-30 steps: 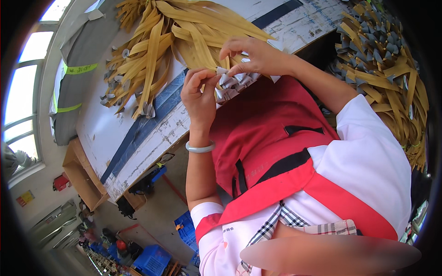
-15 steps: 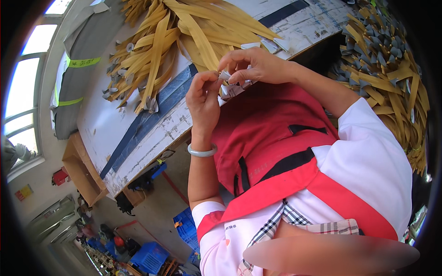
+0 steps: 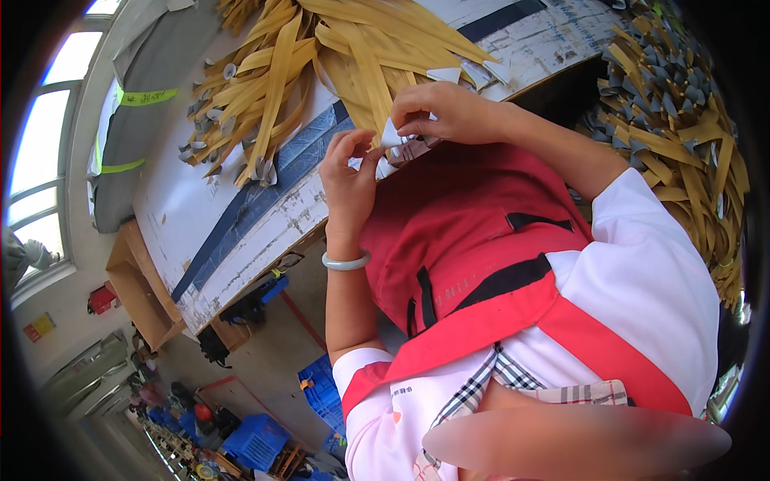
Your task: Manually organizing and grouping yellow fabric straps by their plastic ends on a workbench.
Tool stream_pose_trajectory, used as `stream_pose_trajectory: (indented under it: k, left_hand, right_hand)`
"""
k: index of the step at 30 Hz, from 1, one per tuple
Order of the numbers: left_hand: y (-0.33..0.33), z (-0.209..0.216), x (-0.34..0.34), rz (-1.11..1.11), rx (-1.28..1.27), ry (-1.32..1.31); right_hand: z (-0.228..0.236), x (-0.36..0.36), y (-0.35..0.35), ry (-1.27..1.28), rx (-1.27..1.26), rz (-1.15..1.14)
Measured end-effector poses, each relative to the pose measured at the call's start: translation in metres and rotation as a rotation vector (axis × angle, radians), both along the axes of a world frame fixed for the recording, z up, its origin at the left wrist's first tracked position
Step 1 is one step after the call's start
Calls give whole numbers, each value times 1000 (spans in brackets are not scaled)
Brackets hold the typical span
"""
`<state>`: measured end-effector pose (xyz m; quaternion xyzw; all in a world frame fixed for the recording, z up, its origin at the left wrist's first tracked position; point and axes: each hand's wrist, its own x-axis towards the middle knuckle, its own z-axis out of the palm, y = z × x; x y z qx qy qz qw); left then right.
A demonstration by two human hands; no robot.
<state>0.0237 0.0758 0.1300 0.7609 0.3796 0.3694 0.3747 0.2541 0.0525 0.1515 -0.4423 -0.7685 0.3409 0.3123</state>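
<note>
A small white piece, folded to a point (image 3: 391,134), sits at the end of a yellow strap by the table's near edge. My right hand (image 3: 449,112) has its thumb and fingertips closed on it. My left hand (image 3: 348,180), with a pale bangle on the wrist, hovers just left of the piece. Its fingers are curled, with a gap between thumb and fingertips, and nothing shows in them. Flat yellow straps (image 3: 353,60) spread over the table beyond my hands, many ending in grey or white folded tips (image 3: 265,170).
The scuffed white table (image 3: 172,216) carries dark blue strips (image 3: 233,216). At right hangs a large bundle of yellow straps with grey tips (image 3: 666,104). A cardboard box (image 3: 144,280) adjoins the table's left end. Blue crates (image 3: 257,441) stand on the floor below.
My left hand has moved slightly left, and its fingertips have come off the white piece. More of the piece now shows at my right fingertips.
</note>
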Motion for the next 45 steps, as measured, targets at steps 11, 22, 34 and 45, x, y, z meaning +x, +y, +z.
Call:
stream_pose_trajectory:
  k: [11,22,34,45]
  left_hand:
    - [-3,-18,7,-122,-129,-100]
    - [4,19,10,-135,-403,-522]
    - [23,14,6,-160,-546,-661]
    - [12,15,16,-4,-354,-533]
  right_hand:
    - [14,-14,10,-261,-58,154]
    - [24,-11,28,547,-458,112]
    - [22,-10,38,435,-455,203]
    - [17,-19,32,514,-449,118]
